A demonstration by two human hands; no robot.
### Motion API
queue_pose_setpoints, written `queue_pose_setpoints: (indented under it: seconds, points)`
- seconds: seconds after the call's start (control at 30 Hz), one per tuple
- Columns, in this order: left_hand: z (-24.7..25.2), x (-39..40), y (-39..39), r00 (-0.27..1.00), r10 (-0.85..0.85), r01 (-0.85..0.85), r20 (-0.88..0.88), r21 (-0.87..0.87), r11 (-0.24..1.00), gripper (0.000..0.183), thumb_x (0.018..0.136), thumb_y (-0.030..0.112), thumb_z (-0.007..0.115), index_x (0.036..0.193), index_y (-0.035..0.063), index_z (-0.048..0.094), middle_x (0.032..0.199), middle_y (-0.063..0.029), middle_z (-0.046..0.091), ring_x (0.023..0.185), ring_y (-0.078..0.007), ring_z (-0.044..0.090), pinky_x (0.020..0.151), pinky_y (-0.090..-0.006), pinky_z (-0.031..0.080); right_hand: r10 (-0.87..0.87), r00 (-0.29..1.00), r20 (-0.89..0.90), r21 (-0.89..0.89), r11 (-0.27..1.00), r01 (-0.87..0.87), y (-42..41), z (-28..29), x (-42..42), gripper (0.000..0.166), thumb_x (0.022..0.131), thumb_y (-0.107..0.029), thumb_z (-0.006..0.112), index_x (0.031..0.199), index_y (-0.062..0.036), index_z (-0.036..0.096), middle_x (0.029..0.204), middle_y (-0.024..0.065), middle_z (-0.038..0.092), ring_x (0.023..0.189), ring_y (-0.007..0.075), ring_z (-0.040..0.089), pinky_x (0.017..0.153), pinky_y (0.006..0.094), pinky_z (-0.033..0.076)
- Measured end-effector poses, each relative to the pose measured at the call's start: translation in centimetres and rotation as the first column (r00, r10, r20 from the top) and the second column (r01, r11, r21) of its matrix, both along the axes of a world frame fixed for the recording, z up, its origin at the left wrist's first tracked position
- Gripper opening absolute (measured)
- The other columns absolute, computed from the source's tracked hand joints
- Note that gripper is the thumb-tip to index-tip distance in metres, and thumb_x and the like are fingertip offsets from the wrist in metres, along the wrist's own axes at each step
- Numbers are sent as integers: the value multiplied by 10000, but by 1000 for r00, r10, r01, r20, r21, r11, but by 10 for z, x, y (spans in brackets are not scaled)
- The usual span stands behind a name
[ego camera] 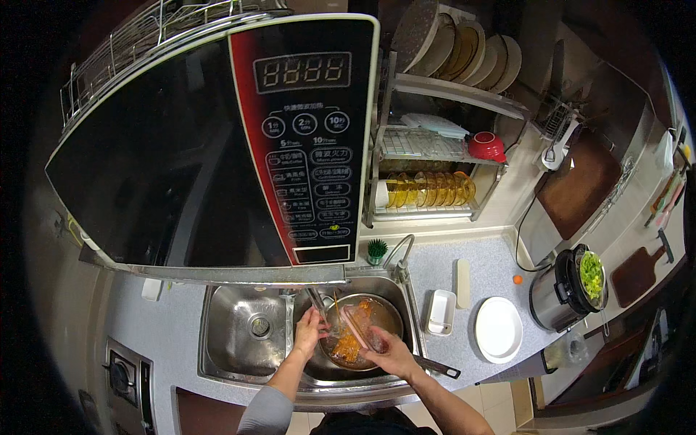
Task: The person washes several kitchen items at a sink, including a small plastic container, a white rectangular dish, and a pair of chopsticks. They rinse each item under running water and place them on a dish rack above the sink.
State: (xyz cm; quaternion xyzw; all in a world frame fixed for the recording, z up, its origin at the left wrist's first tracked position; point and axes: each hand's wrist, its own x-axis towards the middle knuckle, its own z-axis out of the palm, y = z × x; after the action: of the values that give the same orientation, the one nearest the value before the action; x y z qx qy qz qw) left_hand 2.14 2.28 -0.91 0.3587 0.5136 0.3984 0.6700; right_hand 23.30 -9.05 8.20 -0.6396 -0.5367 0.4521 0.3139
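My right hand (389,350) grips a pinkish, flat-edged container (353,328) that is tilted over a round metal pan (399,321) in the right sink basin. Orange food pieces (348,348) lie in the pan, and its dark handle (437,366) reaches over the sink's front right edge. At the pan's left rim, under the faucet (316,300), is my left hand (311,330), its fingers apart, with what looks like water around the fingertips. Nothing solid shows in it. The container's inside is blurred.
A microwave (304,163) juts over the sink's back edge. The left basin (234,326) adjoins the pan's basin. To the right on the counter are a white rectangular dish (441,312), a white bowl (498,330) and a cooker (554,304) with a strainer of greens (591,276) on top.
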Motion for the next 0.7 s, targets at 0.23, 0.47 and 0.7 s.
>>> queue_pose_setpoints:
  seconds: [0.23, 0.47, 0.7]
  points:
    - [-19, -31, -31, 947, 71, -76, -312, -2, 997, 298, 981, 211, 459, 1223, 38, 483, 1023, -63, 597, 825, -144, 596, 682, -303, 488, -204, 799, 566, 484, 867, -121, -28, 61, -12, 744, 654, -359, 753, 1260, -28, 475, 1168, 247, 512, 1001, 405, 534, 798, 450, 498]
    - [-25, -30, -46, 953, 23, -16, -301, 28, 999, 227, 968, 157, 473, 1155, 38, 521, 950, -69, 600, 739, -148, 619, 578, -271, 496, -172, 814, 554, 443, 889, -113, -31, 110, 12, 702, 627, -436, 765, 1215, -118, 550, 1115, 207, 576, 922, 383, 604, 759, 447, 521]
    - [-58, -53, -66, 966, 16, 26, -260, 157, 987, 181, 957, 205, 526, 1037, 73, 620, 818, -15, 624, 666, -95, 568, 562, -235, 480, -438, 805, 400, 712, 702, 29, 56, 197, 52, 627, 670, -430, 766, 1123, -28, 605, 968, 167, 656, 803, 304, 649, 618, 411, 539]
